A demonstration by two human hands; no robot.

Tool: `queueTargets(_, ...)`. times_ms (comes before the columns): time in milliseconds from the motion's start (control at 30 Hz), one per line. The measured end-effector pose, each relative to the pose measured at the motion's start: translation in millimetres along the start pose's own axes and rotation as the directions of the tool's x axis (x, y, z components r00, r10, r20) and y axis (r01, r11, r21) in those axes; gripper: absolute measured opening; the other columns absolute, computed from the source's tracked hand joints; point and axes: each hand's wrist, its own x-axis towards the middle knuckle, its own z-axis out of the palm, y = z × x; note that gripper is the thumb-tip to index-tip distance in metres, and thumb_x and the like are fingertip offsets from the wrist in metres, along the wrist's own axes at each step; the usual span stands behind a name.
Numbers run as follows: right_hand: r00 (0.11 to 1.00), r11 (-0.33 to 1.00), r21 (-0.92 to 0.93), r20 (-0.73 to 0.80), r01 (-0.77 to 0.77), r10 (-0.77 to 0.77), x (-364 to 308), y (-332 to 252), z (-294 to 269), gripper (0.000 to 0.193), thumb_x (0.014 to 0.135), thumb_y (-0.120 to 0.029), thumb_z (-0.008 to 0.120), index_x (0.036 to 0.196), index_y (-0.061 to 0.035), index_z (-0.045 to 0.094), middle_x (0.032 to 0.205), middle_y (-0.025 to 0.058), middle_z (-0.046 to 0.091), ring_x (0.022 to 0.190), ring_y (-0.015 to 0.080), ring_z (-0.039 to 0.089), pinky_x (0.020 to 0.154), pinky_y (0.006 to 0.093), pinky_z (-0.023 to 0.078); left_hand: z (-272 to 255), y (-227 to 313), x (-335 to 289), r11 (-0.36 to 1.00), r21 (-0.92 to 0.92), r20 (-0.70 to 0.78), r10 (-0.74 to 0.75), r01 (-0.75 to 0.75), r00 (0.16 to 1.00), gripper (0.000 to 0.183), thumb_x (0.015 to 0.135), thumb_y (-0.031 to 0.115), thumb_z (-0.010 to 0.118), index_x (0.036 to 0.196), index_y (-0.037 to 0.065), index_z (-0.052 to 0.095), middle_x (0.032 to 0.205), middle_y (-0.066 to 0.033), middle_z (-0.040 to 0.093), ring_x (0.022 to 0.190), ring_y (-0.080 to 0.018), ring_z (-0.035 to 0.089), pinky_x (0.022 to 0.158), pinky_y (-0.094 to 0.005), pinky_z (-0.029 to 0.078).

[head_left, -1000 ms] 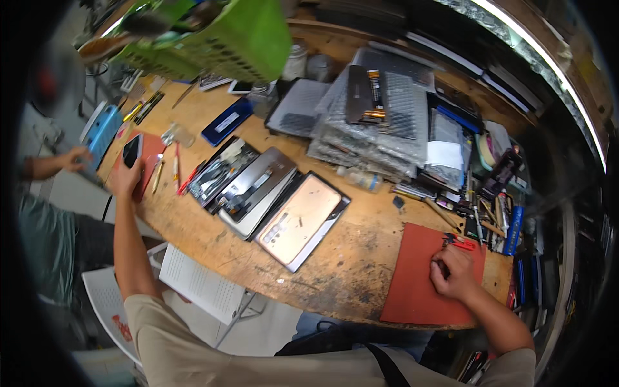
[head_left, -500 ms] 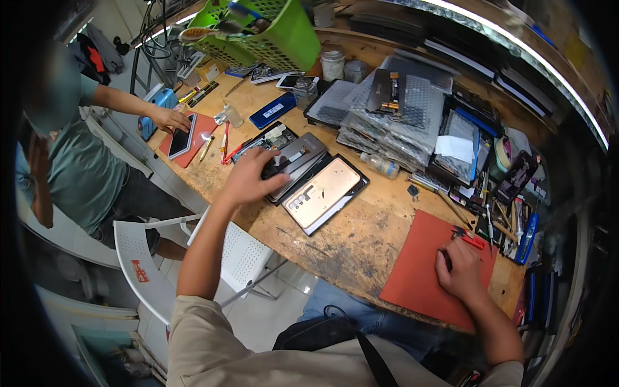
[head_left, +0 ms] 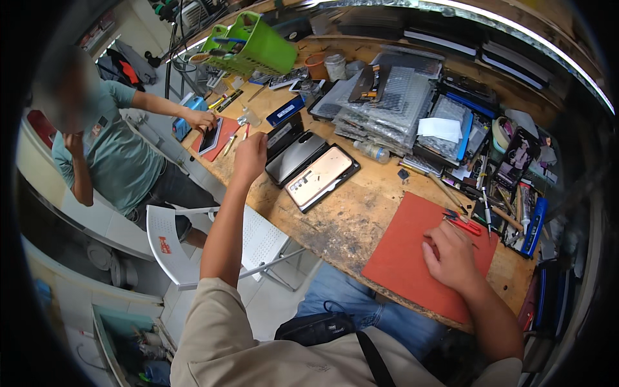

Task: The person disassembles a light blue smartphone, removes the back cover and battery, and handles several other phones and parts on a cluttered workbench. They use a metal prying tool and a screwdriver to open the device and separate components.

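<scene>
L hand nr phone, box prob. labelled

A white strip light glares above the far edge of the worn brown wooden tabletop, whose near edge bows with fisheye distortion; black vignetting rounds off the view, and a co-worker's head beyond the left edge is blurred.

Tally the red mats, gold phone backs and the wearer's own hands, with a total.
Red mats: 2 (near mat by the right hand; far mat by the co-worker's hand)
Gold phone backs: 1
Wearer's hands: 2 (the right, plus the left hand)
Total: 5
</scene>
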Motion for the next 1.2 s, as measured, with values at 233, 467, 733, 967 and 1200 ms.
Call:
queueTargets(233, 0.999, 0.998, 0.060, 0.044, 0.016, -0.019, -10, 0, -9, 0.018, 0.095, -0.015, 0.074, 0.107, -0.0022, 0.071, 0.097, 0.0121, 0.065, 0.084, 0.0294, 0.067, 0.080, 0.0414, 0.055, -17, 164, -42, 0.907, -0.422, -0.024, -0.015, 0.004, 1.000, 0.026, 0.111, 0.020, 0.060, 0.105, -0.002, 0.071, 0.079, -0.0147, 0.066, 0.072, -0.0196, 0.064, 0.068, -0.0354, 0.050)
queueTargets(467, 0.925, 0.304, 0.937, 0.048, -0.172, 0.376, -15, 4, 0, 0.036, 0.111, -0.027, 0.057, 0.131, 0.0031, 0.059, 0.105, 0.0053, 0.071, 0.090, 0.0128, 0.065, 0.081, 0.0273, 0.051, 9, 327, -115, 0.746, -0.376, -0.163, 0.531, -0.550, 0.832, 0.036, 0.082, 0.012, 0.072, 0.116, 0.000, 0.070, 0.105, -0.0118, 0.072, 0.102, -0.0290, 0.072, 0.074, -0.0360, 0.059)
queueTargets(733, 0.801, 0.272, 0.918, 0.078, -0.290, 0.593, -14, 13, 3, 0.020, 0.111, -0.013, 0.054, 0.126, 0.0001, 0.060, 0.099, 0.0051, 0.073, 0.075, 0.0099, 0.067, 0.063, 0.0255, 0.053, -18, 236, -88, 0.829, -0.491, 0.022, 0.319, -0.268, 0.947, 0.041, 0.088, 0.025, 0.082, 0.120, 0.003, 0.071, 0.119, -0.0186, 0.071, 0.111, -0.0405, 0.067, 0.096, -0.0480, 0.054)
queueTargets(967, 0.808, 0.281, 0.898, 0.124, -0.338, 0.575, -16, 7, 9, 0.024, 0.111, -0.014, 0.058, 0.128, 0.0026, 0.064, 0.109, 0.0067, 0.074, 0.092, 0.0110, 0.069, 0.079, 0.0280, 0.055, -27, 134, -130, 0.995, -0.024, 0.213, 0.098, -0.095, 0.972, 0.032, 0.090, 0.014, 0.076, 0.118, 0.000, 0.069, 0.110, -0.0197, 0.066, 0.109, -0.0410, 0.061, 0.096, -0.0501, 0.049)
queueTargets(1200, 0.814, 0.317, 0.892, 0.089, -0.321, 0.573, -17, 1, 7, 0.028, 0.110, -0.016, 0.061, 0.129, 0.0042, 0.065, 0.116, 0.0072, 0.075, 0.101, 0.0115, 0.070, 0.089, 0.0299, 0.056, -13, 171, -160, 0.966, -0.251, 0.231, 0.113, -0.053, 0.966, 0.028, 0.091, -0.002, 0.069, 0.119, -0.002, 0.066, 0.103, -0.0214, 0.064, 0.099, -0.0421, 0.060, 0.089, -0.0506, 0.048)
